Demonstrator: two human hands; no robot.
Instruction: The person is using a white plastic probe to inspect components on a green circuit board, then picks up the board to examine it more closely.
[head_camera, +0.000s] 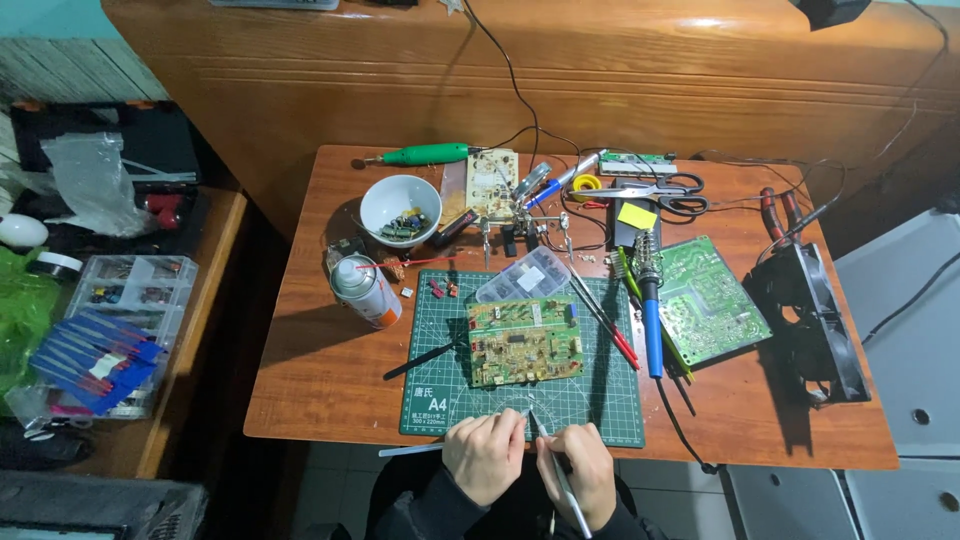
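My left hand (484, 455) rests curled at the near edge of the green cutting mat (440, 390), fingers closed, and whether it holds anything small is hidden. My right hand (581, 471) sits beside it, gripping thin metal tweezers (556, 465) whose tip points up toward the mat. A green-and-yellow circuit board (524, 341) with many components lies on the mat just beyond both hands. A black probe (420, 361) lies to its left.
On the wooden table (320, 380): spray can (365, 290), white bowl of parts (400, 208), clear parts box (522, 274), blue soldering iron (650, 305), second green board (708, 298), black fan (808, 322), scissors (660, 192). Storage bins (120, 310) stand left.
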